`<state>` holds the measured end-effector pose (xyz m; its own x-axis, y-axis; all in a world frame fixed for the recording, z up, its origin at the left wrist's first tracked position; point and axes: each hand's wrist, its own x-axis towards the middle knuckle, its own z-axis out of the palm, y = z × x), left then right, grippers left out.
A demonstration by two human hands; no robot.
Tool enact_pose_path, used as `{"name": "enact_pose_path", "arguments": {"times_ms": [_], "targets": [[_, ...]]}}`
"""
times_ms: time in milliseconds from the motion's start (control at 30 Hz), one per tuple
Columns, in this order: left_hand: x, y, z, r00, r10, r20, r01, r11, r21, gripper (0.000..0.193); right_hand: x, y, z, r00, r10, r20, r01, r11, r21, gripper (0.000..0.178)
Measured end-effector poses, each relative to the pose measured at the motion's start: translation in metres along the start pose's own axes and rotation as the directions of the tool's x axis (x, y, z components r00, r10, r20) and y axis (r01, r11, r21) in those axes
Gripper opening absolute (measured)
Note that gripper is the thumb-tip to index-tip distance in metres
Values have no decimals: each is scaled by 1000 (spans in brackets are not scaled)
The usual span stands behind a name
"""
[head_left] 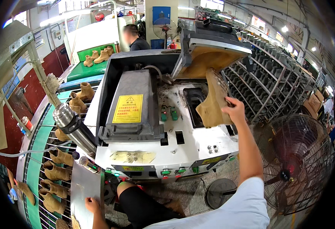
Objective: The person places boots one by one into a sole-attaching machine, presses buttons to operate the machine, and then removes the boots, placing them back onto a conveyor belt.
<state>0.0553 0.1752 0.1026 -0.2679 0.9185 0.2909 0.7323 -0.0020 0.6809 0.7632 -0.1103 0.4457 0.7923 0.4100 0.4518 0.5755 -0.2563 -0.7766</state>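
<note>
My right hand [235,110] grips a tan ankle boot [213,105] by its upper end, the toe pointing up under the raised lid. The boot hangs over an open dark well [193,103] on the right side of a white two-station machine [190,139]. That station's padded lid [207,63] stands raised; the left station's grey lid [131,91], with a yellow warning label, is down. My left hand [93,205] is low at the lower left, beside the metal ledge [84,185], its fingers curled with nothing visible in them.
A conveyor [34,160] with tan boots runs along the left; a steel thermos [74,128] and a small bottle [86,163] stand beside it. A caged fan [297,164] and shoe racks [262,72] are right. One co-worker [137,38] is behind; another's gloved hand [13,194] is far left.
</note>
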Motion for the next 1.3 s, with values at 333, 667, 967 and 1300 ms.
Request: {"name": "enact_pose_path", "arguments": {"times_ms": [333,667,967,1300], "targets": [[-3,18,-10,999,4,-36,-1,996,86,10,89,18,112,984,160,83,-108,891,-440,33],[-4,13,-7,998,-18,-57,22,998,60,10,47,44,142,984,103,147,-8,844,-536,39],[-86,126,44,935,89,344,37,939,-343,8,-25,67,93,957,-274,-94,239,930,-278,29],[-271,342,142,-110,611,784,-215,756,-619,35,-192,140,19,122,955,-270,-339,296,893,34]]}}
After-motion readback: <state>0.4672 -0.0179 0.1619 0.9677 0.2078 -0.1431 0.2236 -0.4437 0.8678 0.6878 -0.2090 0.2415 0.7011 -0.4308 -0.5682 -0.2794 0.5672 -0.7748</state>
